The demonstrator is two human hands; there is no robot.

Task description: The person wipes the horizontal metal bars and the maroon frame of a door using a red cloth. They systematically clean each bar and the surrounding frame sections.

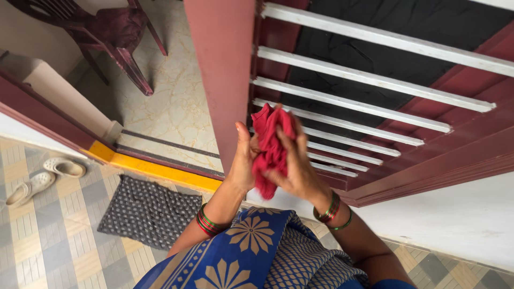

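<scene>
At the window grille [375, 80], left hand [242, 160] and right hand [297, 168] bunch a red cloth [270, 144] between closed fingers; wiping the bars looks next.

The chair [101, 32] was cut off by the top edge. The right hand [297, 166] covered part of the red cloth [270, 147]. Moving fingers [300, 140] were blurred.

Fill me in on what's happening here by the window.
A person holds a crumpled red cloth between both hands, the left hand at one side and the right hand at the other. They stand facing a maroon window frame with white bars. A patterned doormat and pale sandals lie on the tiled floor.
</scene>
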